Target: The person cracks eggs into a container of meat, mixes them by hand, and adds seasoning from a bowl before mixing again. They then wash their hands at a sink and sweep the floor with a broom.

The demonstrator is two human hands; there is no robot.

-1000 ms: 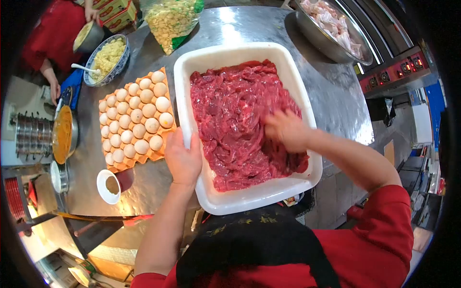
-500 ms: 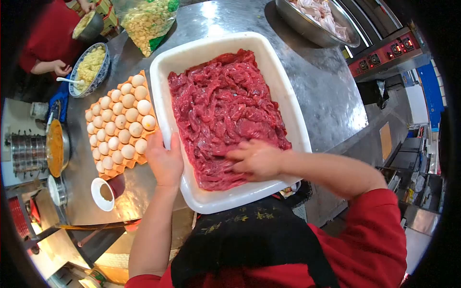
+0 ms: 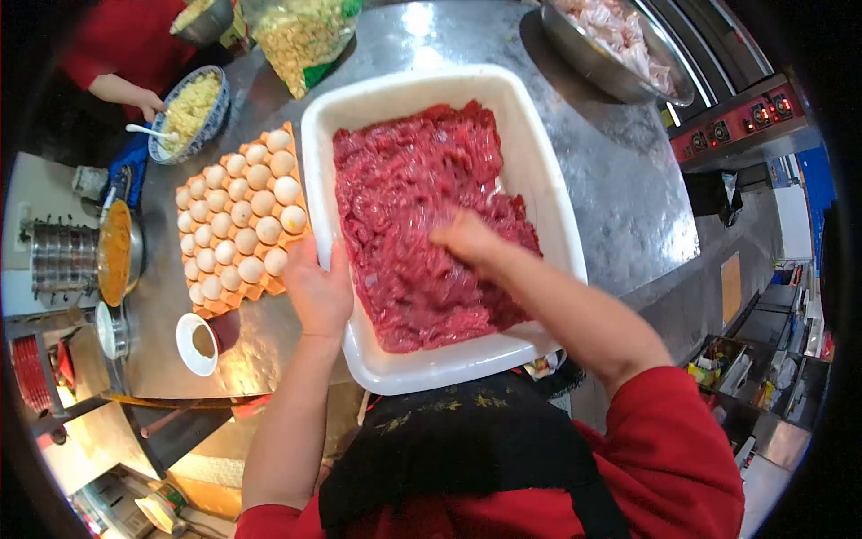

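A deep white plastic tub (image 3: pixel 557 216) filled with dark red strips of raw meat (image 3: pixel 404 296) sits on the metal table in front of me. My left hand (image 3: pixel 321 292) grips the tub's left rim, with the thumb up along the edge and the fingers on the outer side. Near the middle of the tub, my right hand (image 3: pixel 471 242) is curled and sunk into the meat. Its fingertips are hidden among the strips and slightly blurred.
An egg tray (image 3: pixel 235 289) stands left of the tub, with a white cup (image 3: pixel 197 345) below it. Behind are a patterned bowl (image 3: pixel 222 108) of yellow food, a bag (image 3: pixel 301 40) and a metal basin (image 3: pixel 611 76). A co-worker's hand (image 3: pixel 148 101) is beside the bowl.
My right hand has moved up and away from me through the meat, its spread fingers now curled in. The meat has shifted, baring some tub floor at right. My left hand keeps its grip.
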